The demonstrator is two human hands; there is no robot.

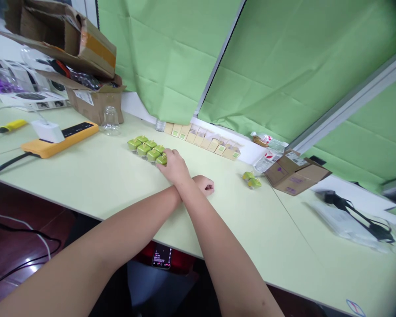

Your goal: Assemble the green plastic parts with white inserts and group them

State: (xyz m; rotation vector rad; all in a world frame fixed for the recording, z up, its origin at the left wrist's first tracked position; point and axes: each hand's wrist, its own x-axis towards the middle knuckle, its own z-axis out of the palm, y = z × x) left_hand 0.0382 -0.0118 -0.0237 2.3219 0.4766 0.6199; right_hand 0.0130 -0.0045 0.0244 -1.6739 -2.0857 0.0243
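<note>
My forearms cross over the pale tabletop, the right one above the left. At the near right end of a block of several small clear containers with green lids [141, 149] is my right hand [175, 167]. Its thumb and fingers close around the end green-lidded container [161, 160], which still stands among the others. Yellow tabs stick up from the lids. Beyond the crossing, my left hand [203, 185] rests on the table, curled into a loose fist with nothing visible in it. Farther right stands a small group of matching green-lidded containers [251, 179], apart from both hands.
A row of small cardboard boxes [201, 138] lines the wall. To the left are a yellow power strip [62, 140], a clear jar [111, 121] and stacked cartons [95, 103]. A brown box [293, 171] and black cable [359, 215] lie right. A phone [162, 256] glows below the table edge.
</note>
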